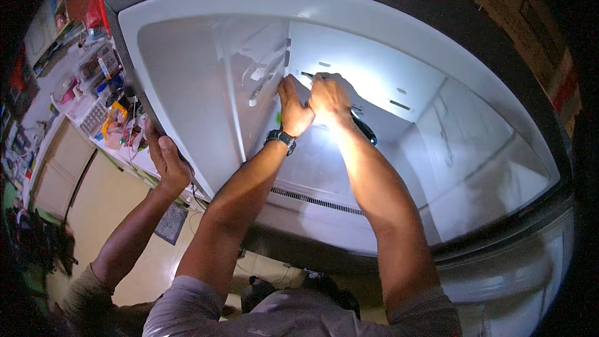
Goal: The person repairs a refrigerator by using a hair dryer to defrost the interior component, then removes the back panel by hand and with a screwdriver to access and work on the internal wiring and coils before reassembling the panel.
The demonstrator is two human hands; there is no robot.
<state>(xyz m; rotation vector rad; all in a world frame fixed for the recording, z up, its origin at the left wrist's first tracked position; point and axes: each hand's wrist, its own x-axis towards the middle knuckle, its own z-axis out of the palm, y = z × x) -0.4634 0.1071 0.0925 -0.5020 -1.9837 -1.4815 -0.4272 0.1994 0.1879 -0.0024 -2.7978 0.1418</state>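
Note:
Both my arms reach into a white freezer compartment (399, 150). My right hand (329, 97) is closed around a dark tool. Its thin tip (306, 75) pokes out past my fingers toward the pale back panel (374, 72). A black, curved end (364, 128) shows beyond my wrist; whether it belongs to the same tool I cannot tell. Close beside it, my left hand (294, 111) has its fingers stretched upward against the panel's left edge, where the side wall meets it. A black watch (281, 140) is on my left wrist.
Another person's hand (167, 162) rests at the edge of the white inner door (187, 75), which stands open on the left. Beyond it, a counter (93, 103) is crowded with containers and small items. A slotted vent (318, 201) runs along the compartment's front. Bright light falls on the back panel.

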